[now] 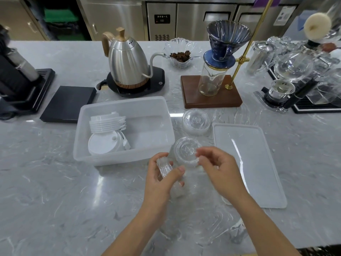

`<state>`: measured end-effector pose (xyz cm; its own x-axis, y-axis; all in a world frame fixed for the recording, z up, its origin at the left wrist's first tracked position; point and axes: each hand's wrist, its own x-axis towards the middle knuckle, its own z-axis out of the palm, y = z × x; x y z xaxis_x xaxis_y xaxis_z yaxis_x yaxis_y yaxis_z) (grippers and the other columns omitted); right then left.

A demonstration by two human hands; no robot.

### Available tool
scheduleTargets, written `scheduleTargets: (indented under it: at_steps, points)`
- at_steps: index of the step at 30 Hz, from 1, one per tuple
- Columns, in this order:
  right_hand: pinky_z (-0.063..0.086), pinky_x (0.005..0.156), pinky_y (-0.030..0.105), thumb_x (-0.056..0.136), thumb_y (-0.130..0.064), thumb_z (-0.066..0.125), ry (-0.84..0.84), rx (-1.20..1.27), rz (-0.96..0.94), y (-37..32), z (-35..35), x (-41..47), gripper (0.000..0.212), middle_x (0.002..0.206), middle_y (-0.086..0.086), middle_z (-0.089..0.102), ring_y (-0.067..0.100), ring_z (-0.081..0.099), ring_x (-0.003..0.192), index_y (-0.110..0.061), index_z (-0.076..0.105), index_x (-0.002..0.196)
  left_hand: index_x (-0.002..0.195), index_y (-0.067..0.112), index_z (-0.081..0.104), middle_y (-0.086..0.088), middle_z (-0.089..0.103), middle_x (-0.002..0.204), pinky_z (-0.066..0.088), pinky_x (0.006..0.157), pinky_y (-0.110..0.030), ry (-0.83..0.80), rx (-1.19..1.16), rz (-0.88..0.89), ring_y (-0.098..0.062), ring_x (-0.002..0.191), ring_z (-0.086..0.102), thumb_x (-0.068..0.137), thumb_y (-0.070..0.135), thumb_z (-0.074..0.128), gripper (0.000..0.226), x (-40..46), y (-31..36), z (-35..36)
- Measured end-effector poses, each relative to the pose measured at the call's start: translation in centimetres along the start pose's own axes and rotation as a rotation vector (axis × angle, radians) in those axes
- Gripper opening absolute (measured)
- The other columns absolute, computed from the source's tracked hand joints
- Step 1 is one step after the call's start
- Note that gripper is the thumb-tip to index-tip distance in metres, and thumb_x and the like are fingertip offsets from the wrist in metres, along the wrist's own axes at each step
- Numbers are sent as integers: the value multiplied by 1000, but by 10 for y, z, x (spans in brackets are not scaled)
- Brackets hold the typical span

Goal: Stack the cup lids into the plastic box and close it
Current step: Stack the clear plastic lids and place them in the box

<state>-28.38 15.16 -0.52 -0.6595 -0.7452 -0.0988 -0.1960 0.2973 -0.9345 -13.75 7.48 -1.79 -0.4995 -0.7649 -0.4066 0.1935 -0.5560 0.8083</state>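
A translucent plastic box (pixel 156 108) stands open on the marble counter. Inside it, at the left, lie two stacks of white cup lids (pixel 108 123), one leaning on the other. My left hand (pixel 162 179) is shut on a small stack of clear lids (pixel 164 166), held on edge just in front of the box's near right corner. My right hand (pixel 219 169) pinches the rim of another clear lid stack (pixel 186 151) resting on the counter. A third clear lid stack (pixel 196 121) sits behind it. The box's flat lid (pixel 249 159) lies to the right.
Behind the box stand a steel gooseneck kettle (pixel 127 65) on its black base, a black scale (pixel 68 103), a glass bowl (pixel 180 52) and a pour-over stand with a blue dripper (pixel 221 52). A grinder (pixel 16 76) is far left, glass brewing gear (pixel 293 71) far right.
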Motion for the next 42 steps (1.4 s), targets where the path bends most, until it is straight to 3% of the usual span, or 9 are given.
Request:
scheduleTargets:
  at_steps: [2,6,13,20,25,30,36,39,42]
  points:
    - [49,81,25,88,-18,71,67,-203,41,6,2,15,25,107,-9,70,9,63,90,-26,66,111,105,30,66,1,67,89,50,75,-45,-5,-1,-11,-23,78,63,53,24,86,56,0,-1,-1]
    - [35,109,36,75,-51,75,-94,-582,26,8,13,34,76,142,-5,48,19,45,129,-23,45,139,105,29,66,4,70,85,50,71,-42,-13,-11,-36,-22,79,64,54,23,87,56,-2,0,-3]
    - [31,103,35,66,-61,73,-159,-824,-5,9,32,45,93,141,1,41,25,35,132,-21,33,139,106,31,68,4,71,87,49,75,-44,17,-31,-76,-25,75,62,52,23,89,58,-3,2,-7]
    - [38,100,32,55,-48,79,-155,-739,-27,10,26,41,102,129,1,41,25,42,123,-24,30,141,107,30,66,2,71,90,50,68,-42,33,-30,-62,-25,67,63,61,17,86,51,-3,4,-7]
    - [37,88,17,54,-33,83,-129,-515,-43,11,17,27,102,128,-10,30,13,49,115,-32,29,141,110,30,65,2,70,89,51,72,-44,53,1,-56,-26,70,64,65,17,82,50,-1,4,-5]
    - [39,86,6,56,-32,92,-150,-298,-38,6,14,7,105,129,-18,28,2,49,112,-34,33,142,114,33,63,8,76,94,55,90,-55,2,97,-33,-28,94,71,59,26,87,60,0,4,-4]
    - [34,91,-3,66,-19,90,-192,-152,-113,-6,14,-13,102,135,-24,27,-18,38,121,-40,30,146,118,28,62,-4,74,117,57,89,-41,-45,166,5,-28,110,71,63,27,87,61,0,1,-4]
    - [35,104,8,83,-19,78,-179,-132,-193,-7,11,-17,82,143,-22,34,-6,39,133,-37,31,148,119,30,61,-7,73,119,59,90,-46,-48,154,-1,-31,108,71,65,26,87,60,0,3,-5]
    - [45,98,15,91,-5,65,-90,-94,-238,-5,12,-22,72,135,-20,49,10,60,115,-37,32,146,118,31,62,-12,73,117,59,86,-49,-68,132,2,-32,94,72,60,33,88,63,2,6,-5]
